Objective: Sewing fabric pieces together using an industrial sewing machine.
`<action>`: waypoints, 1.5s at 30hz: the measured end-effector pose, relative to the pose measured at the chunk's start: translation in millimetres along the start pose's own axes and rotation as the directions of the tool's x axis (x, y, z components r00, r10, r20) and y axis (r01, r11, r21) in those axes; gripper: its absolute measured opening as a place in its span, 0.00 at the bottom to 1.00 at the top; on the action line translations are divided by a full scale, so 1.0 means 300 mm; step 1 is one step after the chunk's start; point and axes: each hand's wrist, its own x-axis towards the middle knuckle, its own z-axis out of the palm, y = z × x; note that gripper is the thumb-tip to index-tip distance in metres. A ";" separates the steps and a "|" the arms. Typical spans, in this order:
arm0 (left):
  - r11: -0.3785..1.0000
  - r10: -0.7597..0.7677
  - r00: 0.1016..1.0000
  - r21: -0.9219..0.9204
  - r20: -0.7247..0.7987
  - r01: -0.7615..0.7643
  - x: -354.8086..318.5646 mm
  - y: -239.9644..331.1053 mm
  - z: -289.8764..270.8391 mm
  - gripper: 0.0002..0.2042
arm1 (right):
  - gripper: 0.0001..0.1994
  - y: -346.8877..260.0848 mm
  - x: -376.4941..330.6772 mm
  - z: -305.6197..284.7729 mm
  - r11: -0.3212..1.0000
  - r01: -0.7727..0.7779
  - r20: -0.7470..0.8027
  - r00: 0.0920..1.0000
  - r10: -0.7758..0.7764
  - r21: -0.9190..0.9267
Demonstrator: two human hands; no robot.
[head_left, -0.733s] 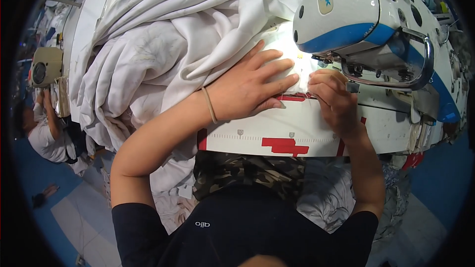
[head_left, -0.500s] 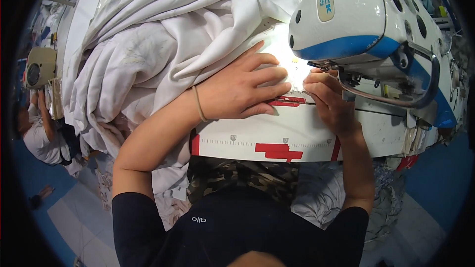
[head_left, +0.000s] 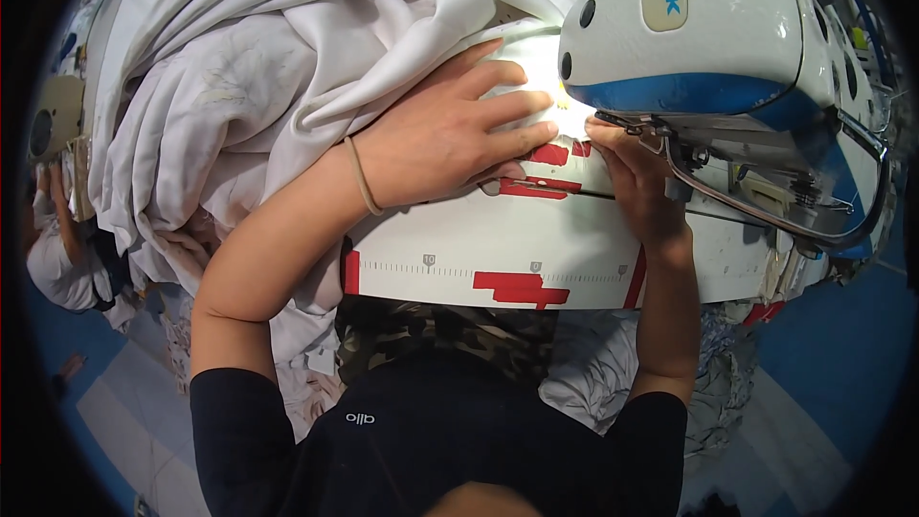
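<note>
White sewing surface (head_left: 574, 249), marked with red tape strips, is carrying the white fabric (head_left: 287, 86) heaped toward its far-left edge. Left hand (head_left: 450, 139) is pressing flat and open, having slid closer toward the sewing machine (head_left: 708, 48); right hand (head_left: 637, 182) is pinching the fabric edge there, so stitching seems under way.
</note>
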 end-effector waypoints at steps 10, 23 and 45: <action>0.999 -0.017 0.999 0.042 -0.035 0.019 0.014 -0.017 0.004 0.23 | 0.10 0.056 -0.029 -0.002 0.997 -0.070 0.023 0.997 0.071 -0.034; 0.997 -0.030 0.999 0.072 -0.035 0.033 0.004 -0.011 0.005 0.25 | 0.09 0.075 -0.072 0.010 0.870 0.076 0.060 0.997 -0.053 -0.487; 0.525 -0.829 0.511 0.632 0.228 0.570 -0.457 -0.055 -0.491 0.28 | 0.10 -0.164 -0.117 -0.018 0.990 0.095 -0.300 0.946 -0.121 -0.100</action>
